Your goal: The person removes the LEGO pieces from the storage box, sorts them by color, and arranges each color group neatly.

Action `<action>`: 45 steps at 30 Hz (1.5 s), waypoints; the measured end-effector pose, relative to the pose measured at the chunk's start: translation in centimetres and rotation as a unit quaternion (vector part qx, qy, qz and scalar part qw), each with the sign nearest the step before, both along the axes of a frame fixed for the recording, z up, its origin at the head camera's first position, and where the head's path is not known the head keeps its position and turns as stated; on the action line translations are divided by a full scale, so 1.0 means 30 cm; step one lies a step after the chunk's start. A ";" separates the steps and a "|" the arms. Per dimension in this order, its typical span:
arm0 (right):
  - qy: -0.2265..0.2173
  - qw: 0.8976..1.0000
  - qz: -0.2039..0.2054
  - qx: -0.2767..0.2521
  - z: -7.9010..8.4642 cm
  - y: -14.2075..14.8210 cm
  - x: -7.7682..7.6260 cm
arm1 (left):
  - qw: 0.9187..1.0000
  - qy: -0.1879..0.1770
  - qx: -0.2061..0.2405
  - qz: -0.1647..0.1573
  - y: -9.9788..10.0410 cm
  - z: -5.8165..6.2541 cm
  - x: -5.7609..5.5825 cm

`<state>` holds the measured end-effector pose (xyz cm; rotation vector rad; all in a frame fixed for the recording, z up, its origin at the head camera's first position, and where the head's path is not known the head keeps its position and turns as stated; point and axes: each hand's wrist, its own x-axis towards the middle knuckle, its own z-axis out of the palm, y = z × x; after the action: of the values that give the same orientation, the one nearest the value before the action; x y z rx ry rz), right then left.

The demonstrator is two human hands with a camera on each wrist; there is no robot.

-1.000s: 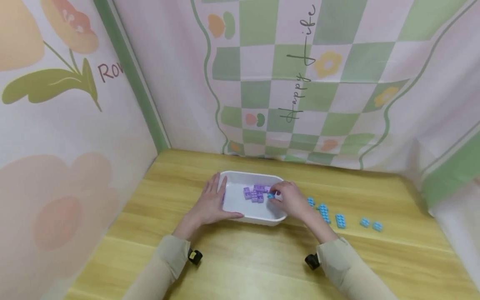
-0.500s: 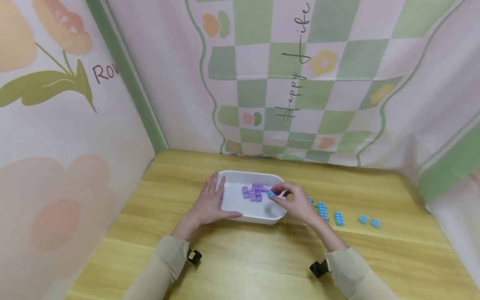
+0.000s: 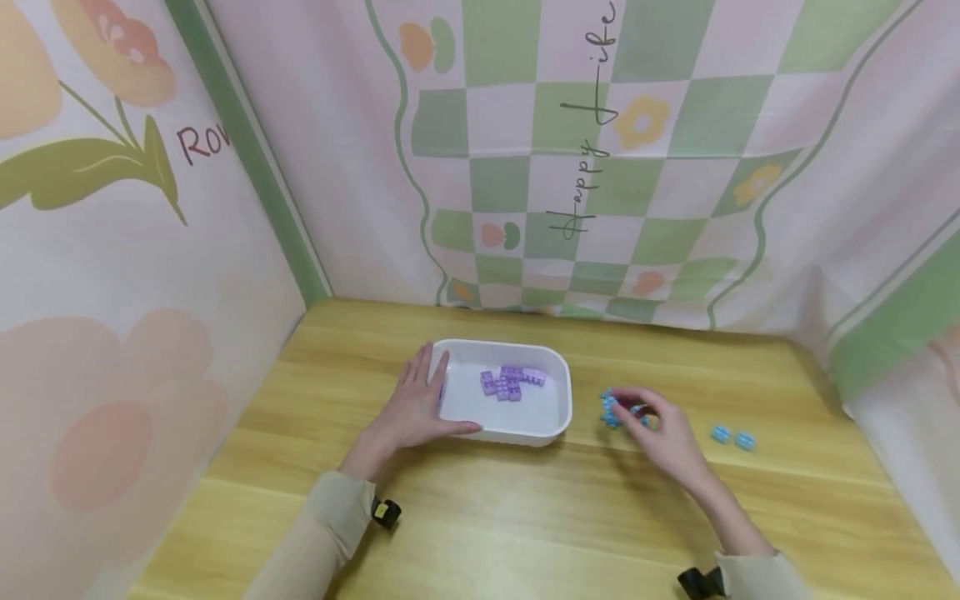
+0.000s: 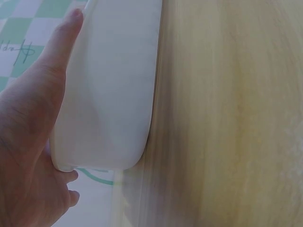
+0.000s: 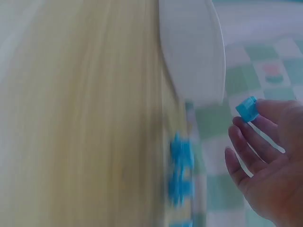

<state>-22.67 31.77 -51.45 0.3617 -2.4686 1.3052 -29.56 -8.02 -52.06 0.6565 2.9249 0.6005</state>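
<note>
Pinching blue brick, right hand; left hand touching tray.

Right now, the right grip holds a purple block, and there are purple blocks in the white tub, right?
Not quite: the right grip holds a blue block, as the right wrist view shows. Yes, purple blocks are in the white tub.

Pale beige sleeves here, the left sleeve creased around a wide cuff, the right sleeve matching! Chunky black camera at the left wrist, yellow mark showing; another black camera at the right.
</note>
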 end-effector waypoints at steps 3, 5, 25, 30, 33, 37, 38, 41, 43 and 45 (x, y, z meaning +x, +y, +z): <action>-0.002 0.999 -0.034 0.013 -0.016 0.094 0.027 | 1.000 -0.003 0.001 0.002 0.000 0.000 0.001; -0.011 0.998 -0.057 0.023 -0.027 0.163 0.048 | 1.000 -0.003 0.000 0.003 0.000 -0.002 0.001; -0.123 0.948 -0.269 0.118 -0.113 0.574 0.163 | 1.000 -0.008 0.008 0.003 -0.003 0.003 0.002; -0.142 0.935 -0.312 0.088 -0.111 0.586 0.159 | 1.000 -0.006 0.008 0.002 0.000 -0.002 -0.001; -0.151 0.927 -0.329 0.099 -0.110 0.597 0.163 | 1.000 -0.004 0.008 0.001 0.001 -0.001 -0.004; -0.165 0.930 -0.294 0.145 -0.108 0.605 0.166 | 1.000 -0.006 0.006 0.003 0.000 0.003 -0.003; -0.166 0.933 -0.279 0.155 -0.107 0.607 0.165 | 1.000 -0.007 0.007 0.004 0.000 0.003 -0.002; -0.161 0.942 -0.243 0.168 -0.106 0.605 0.160 | 1.000 -0.005 0.008 0.005 0.000 0.001 0.000; -0.159 0.945 -0.229 0.170 -0.104 0.602 0.157 | 1.000 -0.004 0.011 0.005 0.000 -0.003 0.000; -0.160 0.948 -0.219 0.166 -0.099 0.595 0.157 | 1.000 -0.005 0.009 0.004 0.001 -0.006 0.001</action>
<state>-17.96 49.62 -54.41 -0.3414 -2.8172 0.8149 -29.51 -7.98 -52.23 0.6426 2.9173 0.6313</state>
